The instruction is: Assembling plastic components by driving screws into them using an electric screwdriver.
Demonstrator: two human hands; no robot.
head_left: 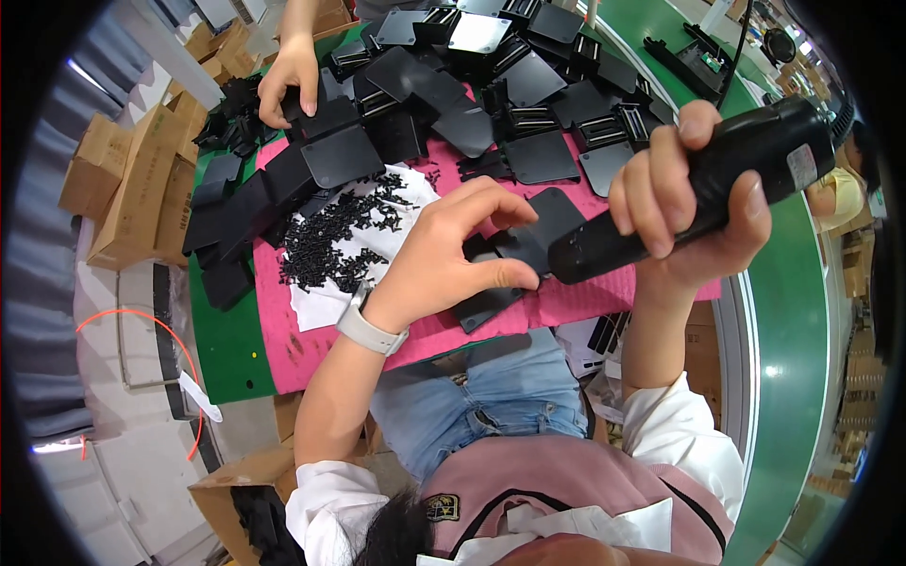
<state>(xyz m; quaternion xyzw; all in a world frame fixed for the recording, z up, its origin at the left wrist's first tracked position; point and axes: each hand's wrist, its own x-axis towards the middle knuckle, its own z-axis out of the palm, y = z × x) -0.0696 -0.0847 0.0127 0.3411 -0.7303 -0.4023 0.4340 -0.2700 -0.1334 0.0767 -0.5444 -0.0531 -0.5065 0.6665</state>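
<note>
The right hand (pixel 694 193) has its fingers wrapped round a black cylindrical power screwdriver (pixel 755 160), whose tip is at the six o'clock edge of a flat black plastic piece (pixel 555 215) on the bright pink sheet (pixel 604 292). At the piece's nine o'clock, the left hand (pixel 462 245) curves thumb and index finger apart; whether they pinch it I cannot tell. Farther toward nine, small black screws (pixel 326 243) lie heaped.

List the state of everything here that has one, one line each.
Power screwdriver: tilted, nose by the black part.
Right hand: closed around the power screwdriver.
Left hand: curled over the black part; grip unclear.
Screws: loose, scattered on the white cloth.
Grey wristband: worn.
Cardboard box, lower left: open.
</note>
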